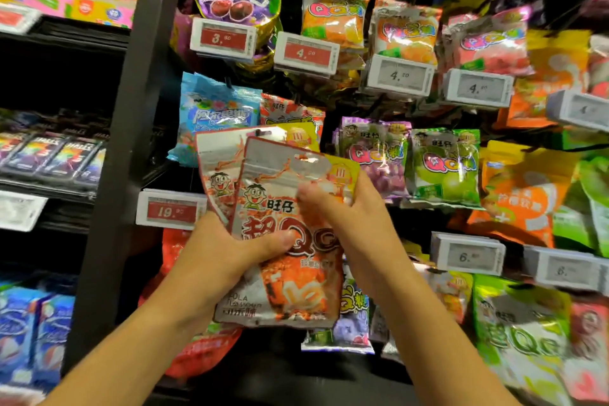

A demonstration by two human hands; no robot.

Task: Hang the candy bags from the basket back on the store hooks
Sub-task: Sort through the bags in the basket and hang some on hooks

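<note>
you face a dark store rack (131,115) that fills the whole view, its black upright post running from top centre down toward the lower left. right of the post, rows of bright candy packets hang close together on hooks, most of them blurred toward the right edge. left of the post, dark shelves (62,39) carry pink and yellow packs up top, a row of dark boxed sweets (56,155) in the middle and blue packs (33,330) at the bottom.

in front of the rack, near the centre, you hold two orange and silver candy bags (280,241), fanned so the front one overlaps the back one; both stand upright with their hanging holes at the top, level with a blue packet (214,115) and a purple packet (375,155) hanging behind. your left hand (227,250) grips the bags from the left side, thumb pressed across the front bag's middle, fingers hidden behind. your right hand (349,208) pinches the front bag's upper right part; its fingertips are blurred, so you cannot tell how they lie.

white price tags sit on the hook ends: a red-faced one (169,209) just left of the bags and a grey-faced one (468,254) to the right.
</note>
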